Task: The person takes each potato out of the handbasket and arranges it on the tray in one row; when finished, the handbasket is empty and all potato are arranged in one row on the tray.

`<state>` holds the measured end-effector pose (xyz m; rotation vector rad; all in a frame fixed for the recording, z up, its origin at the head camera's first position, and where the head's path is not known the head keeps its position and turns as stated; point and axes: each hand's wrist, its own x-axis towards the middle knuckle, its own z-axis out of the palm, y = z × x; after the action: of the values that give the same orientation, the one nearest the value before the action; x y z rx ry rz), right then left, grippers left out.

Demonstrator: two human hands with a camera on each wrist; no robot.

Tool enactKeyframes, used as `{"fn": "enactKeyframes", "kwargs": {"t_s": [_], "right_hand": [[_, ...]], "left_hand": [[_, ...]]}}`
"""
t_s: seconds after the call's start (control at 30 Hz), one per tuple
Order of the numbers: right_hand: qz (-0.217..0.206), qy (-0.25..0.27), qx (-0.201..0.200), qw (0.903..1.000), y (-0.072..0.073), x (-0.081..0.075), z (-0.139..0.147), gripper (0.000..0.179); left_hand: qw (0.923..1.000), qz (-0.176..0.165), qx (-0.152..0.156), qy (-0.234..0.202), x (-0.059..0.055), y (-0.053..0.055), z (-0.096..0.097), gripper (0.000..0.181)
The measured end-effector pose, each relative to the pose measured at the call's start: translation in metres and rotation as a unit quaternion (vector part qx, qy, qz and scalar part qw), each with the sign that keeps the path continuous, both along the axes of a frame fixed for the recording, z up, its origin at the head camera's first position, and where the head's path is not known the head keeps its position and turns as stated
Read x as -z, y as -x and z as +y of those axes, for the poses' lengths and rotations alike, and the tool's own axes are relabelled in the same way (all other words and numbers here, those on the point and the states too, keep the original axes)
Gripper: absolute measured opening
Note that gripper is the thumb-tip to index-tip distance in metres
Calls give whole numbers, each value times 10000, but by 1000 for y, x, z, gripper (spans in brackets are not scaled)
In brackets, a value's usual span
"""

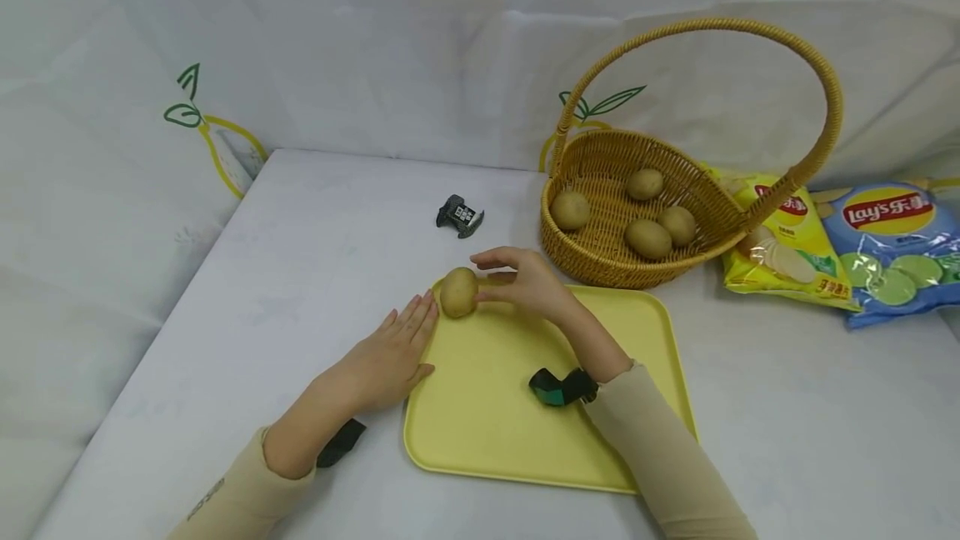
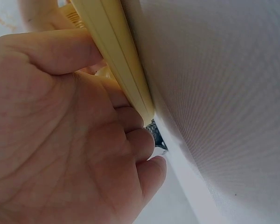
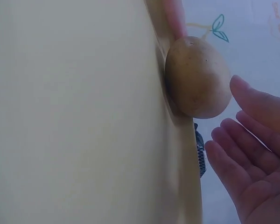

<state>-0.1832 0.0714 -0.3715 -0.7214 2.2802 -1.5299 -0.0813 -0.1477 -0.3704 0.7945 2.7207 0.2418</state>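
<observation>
Centrally shows a potato (image 1: 459,292) on the far-left corner of a yellow tray (image 1: 480,415), closely flanked by a straight-fingered left hand (image 1: 392,357) and, to its right, a loosely spread right hand (image 1: 528,283).

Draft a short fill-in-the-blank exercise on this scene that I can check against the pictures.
1. The basket holds ____ potatoes.
2. The right hand is beside a lone potato on a ____ tray.
3. In the head view, the left hand is at the tray's ____ edge.
4. The chip bag farther from the basket is mainly ____.

Missing words: four; yellow; left; blue.
</observation>
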Motion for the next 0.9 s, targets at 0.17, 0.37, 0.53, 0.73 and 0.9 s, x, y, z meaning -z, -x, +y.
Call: {"fn": "enactKeyframes", "kwargs": {"t_s": [0.17, 0.37, 0.53, 0.73, 0.9], "right_hand": [[17, 187, 40, 9998, 2, -6, 4, 45], [213, 751, 59, 9969, 3, -23, 14, 40], [518, 1052, 214, 9929, 4, -42, 35, 38], [887, 865, 259, 9920, 13, -55, 78, 38], [1090, 285, 445, 9926, 20, -65, 113, 34]], "left_hand": [[10000, 5, -28, 11, 2, 1, -1, 68], [10000, 42, -8, -3, 0, 0, -2, 68], [10000, 67, -5, 13, 0, 0, -2, 67], [10000, 10, -23, 2, 2, -1, -1, 67], [10000, 16, -37, 55, 5, 0, -1, 67]]}}
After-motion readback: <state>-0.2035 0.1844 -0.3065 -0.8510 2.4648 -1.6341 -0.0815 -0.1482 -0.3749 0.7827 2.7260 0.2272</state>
